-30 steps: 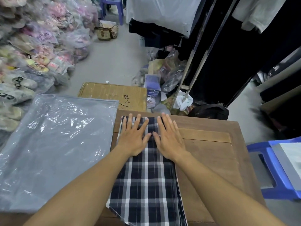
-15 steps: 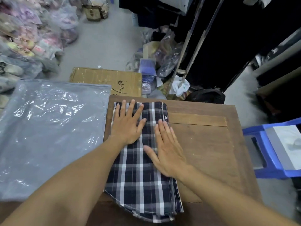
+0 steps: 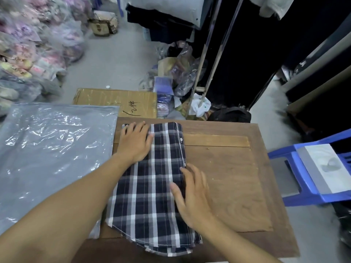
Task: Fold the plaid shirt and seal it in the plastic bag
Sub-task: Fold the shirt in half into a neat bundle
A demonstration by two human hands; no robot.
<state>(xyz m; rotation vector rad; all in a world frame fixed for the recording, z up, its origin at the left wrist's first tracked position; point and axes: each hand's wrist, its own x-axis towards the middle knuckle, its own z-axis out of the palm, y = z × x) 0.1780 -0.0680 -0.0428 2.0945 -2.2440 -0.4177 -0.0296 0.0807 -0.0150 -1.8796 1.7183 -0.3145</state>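
Observation:
The navy-and-white plaid shirt (image 3: 152, 186) lies folded into a long narrow strip on the left part of the wooden table (image 3: 228, 186), its hem hanging at the near edge. My left hand (image 3: 134, 143) presses flat on the shirt's far left corner, fingers spread. My right hand (image 3: 191, 194) lies flat along the shirt's right edge, lower down, palm partly on the wood. A large clear plastic bag (image 3: 51, 156) lies flat to the left of the shirt, overlapping the table's left side.
A cardboard box (image 3: 115, 101) sits on the floor beyond the table. Piles of bagged goods (image 3: 34, 50) fill the far left. A metal clothes rack (image 3: 210, 59) and clutter stand behind. A blue plastic chair (image 3: 313, 168) with grey packets stands to the right.
Both hands started side by side at the shirt's far end. My right hand slid toward me along the right edge; my left hand shifted to the far left corner.

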